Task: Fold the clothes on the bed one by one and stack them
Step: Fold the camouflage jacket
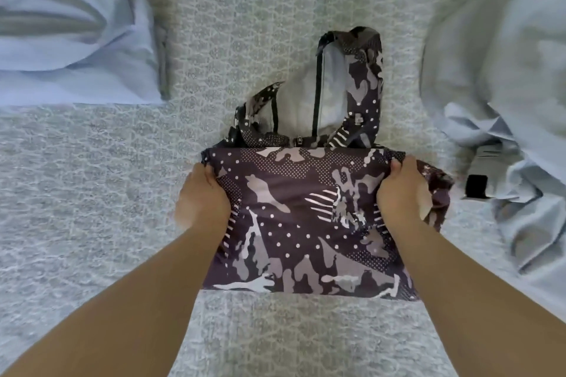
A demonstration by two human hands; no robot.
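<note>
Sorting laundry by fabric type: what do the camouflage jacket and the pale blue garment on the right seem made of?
Camouflage jacket: probably thin synthetic, nylon or polyester; smooth, faintly shiny printed shell with pale lining showing in the hood. Pale blue garment: likely a matte woven cotton or blend; soft, crumpled folds, though blur leaves it uncertain.

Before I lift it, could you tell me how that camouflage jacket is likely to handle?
The camouflage jacket probably flops: its hood already lies slumped on the bedspread. It looks thin, so likely light. The folds may slip open unless the left hand and right hand support both sides.
</note>
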